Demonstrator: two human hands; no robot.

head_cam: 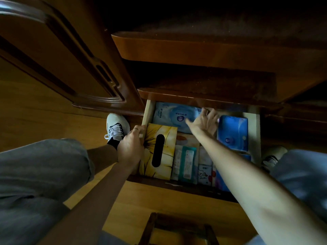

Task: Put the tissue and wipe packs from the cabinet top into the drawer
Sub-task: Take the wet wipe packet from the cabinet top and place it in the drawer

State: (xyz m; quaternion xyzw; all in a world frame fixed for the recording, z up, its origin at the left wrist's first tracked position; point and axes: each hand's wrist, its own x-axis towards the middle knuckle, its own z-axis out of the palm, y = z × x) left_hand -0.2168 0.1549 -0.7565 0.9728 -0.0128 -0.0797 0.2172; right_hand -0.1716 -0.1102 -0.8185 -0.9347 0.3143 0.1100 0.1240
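left hand (131, 150): grips yellow tissue box (160, 152) left edge, box long axis front-back
right hand (206, 122): fingers spread flat on wipe pack (174, 115), pack just left
drawer (255, 138): nearly packed

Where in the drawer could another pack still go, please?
Hardly anywhere: the drawer is crowded. The yellow box fills the left, upright packs the middle, blue packs the right, and the wipes the back. Only the top of the wipes, by the right hand, offers room.
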